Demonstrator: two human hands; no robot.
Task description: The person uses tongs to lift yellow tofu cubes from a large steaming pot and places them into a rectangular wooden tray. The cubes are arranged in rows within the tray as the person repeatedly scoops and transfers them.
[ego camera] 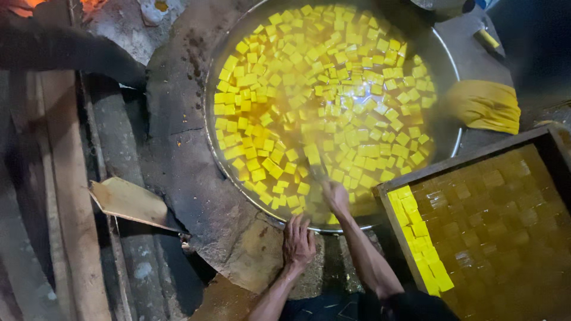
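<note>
- Your left hand (297, 242) lay flat, fingers spread and gripping nothing, on the stone ledge (196, 196) right at the near rim of the big round pan (447, 53).
- Your right hand (335, 196) reached over that rim, clenched around the thin handle of a tool (315, 165) that slanted down into the liquid; its lower end was blurred and could not be made out.
- The pan held cloudy yellow liquid crowded with small yellow cubes (321, 77), floating close together, thinner near the middle.
- Just right of your right arm sat a wooden tray (470, 156), tilted against the pan's edge and packed with rows of darker amber cubes, with a strip of bright yellow cubes along its left side.
- A folded yellow cloth (485, 106) rested beside the pan's far right rim.
- A flat wooden board (128, 203) lay on the ledge well to the left of your left hand.
</note>
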